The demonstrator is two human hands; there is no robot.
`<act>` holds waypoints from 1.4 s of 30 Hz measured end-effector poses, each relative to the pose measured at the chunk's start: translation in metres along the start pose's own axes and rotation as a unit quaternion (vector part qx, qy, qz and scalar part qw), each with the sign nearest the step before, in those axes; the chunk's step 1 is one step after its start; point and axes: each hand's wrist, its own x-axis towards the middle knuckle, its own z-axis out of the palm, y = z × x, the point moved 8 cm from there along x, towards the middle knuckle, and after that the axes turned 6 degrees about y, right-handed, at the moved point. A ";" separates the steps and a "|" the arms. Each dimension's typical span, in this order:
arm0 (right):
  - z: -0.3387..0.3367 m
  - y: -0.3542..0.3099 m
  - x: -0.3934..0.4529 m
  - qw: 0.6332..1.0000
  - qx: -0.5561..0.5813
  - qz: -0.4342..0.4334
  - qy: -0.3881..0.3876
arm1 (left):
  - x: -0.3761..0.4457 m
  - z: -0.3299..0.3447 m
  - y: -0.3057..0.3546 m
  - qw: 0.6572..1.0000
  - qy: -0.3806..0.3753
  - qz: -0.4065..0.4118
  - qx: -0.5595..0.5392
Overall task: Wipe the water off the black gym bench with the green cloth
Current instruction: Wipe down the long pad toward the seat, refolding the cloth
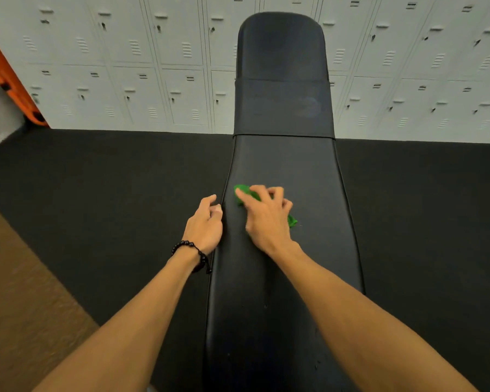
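Note:
The black gym bench point(283, 278) runs away from me up the middle of the view, its far pad raised toward the wall. My right hand point(266, 216) presses down on the green cloth point(245, 190) on the bench's left-middle part; cloth shows past my fingertips and beside my palm. My left hand point(205, 222), with a black bead bracelet on the wrist, rests at the bench's left edge, fingers curled and holding nothing. A few small water droplets point(318, 363) glint on the near end of the bench. A faint smudge marks the raised pad point(309, 107).
Black rubber flooring point(111, 193) lies on both sides of the bench. A wall of white lockers point(125, 66) stands behind it. An orange frame point(3, 72) leans at the far left. Brown flooring point(20, 292) starts at the lower left.

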 end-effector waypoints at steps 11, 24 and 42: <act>0.022 -0.064 -0.143 0.919 0.002 -0.347 -0.185 | -0.023 0.004 -0.013 0.997 -0.070 0.025 0.019; -0.010 -0.011 -0.079 0.992 -0.045 -0.110 -0.052 | -0.037 0.001 -0.009 0.980 -0.022 0.128 0.148; -0.015 0.012 -0.120 0.999 0.027 0.014 -0.045 | -0.041 0.032 -0.008 0.956 -0.128 0.124 0.232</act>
